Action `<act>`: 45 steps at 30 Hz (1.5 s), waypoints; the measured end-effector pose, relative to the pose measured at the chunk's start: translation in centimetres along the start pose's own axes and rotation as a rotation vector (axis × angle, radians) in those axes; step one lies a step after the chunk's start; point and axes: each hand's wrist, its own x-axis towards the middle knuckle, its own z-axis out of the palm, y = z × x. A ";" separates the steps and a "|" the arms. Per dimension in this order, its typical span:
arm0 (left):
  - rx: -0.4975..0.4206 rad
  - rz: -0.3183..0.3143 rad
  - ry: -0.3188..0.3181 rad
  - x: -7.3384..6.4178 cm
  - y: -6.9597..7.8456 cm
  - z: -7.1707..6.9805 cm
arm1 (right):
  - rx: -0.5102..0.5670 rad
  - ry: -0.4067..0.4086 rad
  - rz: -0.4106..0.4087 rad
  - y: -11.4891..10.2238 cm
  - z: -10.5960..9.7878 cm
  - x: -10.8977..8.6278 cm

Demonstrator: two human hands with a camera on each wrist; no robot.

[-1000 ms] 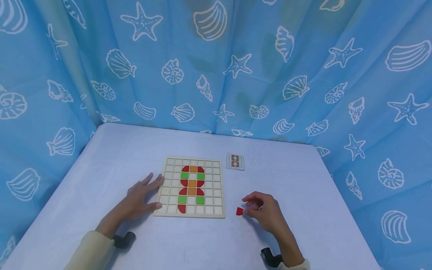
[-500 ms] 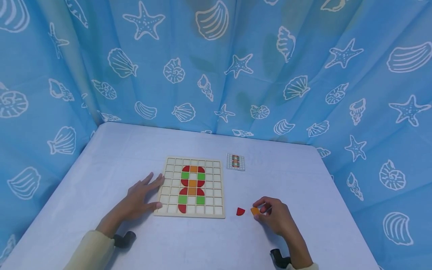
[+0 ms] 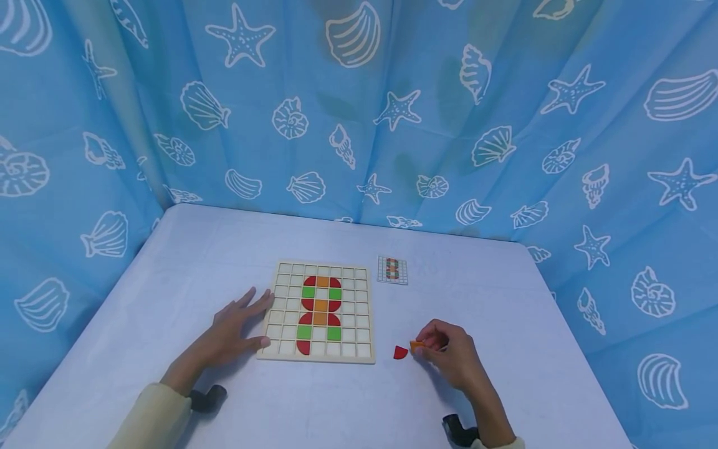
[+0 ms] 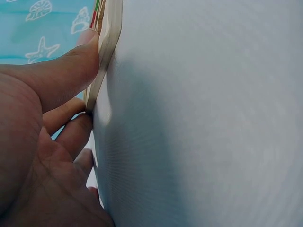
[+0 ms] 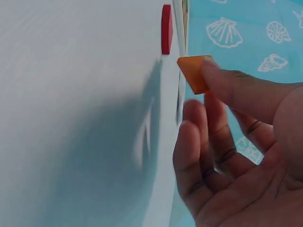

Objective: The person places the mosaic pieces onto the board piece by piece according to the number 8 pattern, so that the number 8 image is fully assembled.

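A pale wooden grid board [image 3: 359, 359] lies on the table, with red quarter-round, green square and orange square tiles forming a pattern in its cells. My left hand [image 3: 232, 330] rests at its left edge, fingers spread; in the left wrist view the thumb [image 4: 71, 71] touches the board's side. Between thumb and finger, my right hand [image 3: 451, 355] pinches an orange square tile [image 5: 191, 72] just above the table, right of the board. Beside it, apart from the hand, a red quarter-round tile [image 3: 401, 353] lies flat on the cloth.
A small card [image 3: 392, 270] printed with a coloured grid pattern lies beyond the board, to its right. White cloth covers the table [image 3: 493, 299]. A blue curtain [image 3: 348, 125] with shells and starfish stands behind and at both sides.
My right hand moved right from beside the red tile, leaving it on the table, and took hold of the orange tile. Since then it has shifted slightly left. The left hand stayed put.
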 end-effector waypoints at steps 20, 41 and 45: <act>0.016 -0.021 -0.006 -0.1 0.4 -0.1 | 0.181 -0.076 -0.147 -5.0 4.2 0.2; 0.016 -0.019 0.004 -0.3 0.3 0.0 | 0.120 -0.205 -0.242 -9.6 9.8 1.0; 0.007 -0.015 0.000 -0.1 0.3 -0.1 | 0.078 -0.218 -0.225 -10.3 10.6 1.0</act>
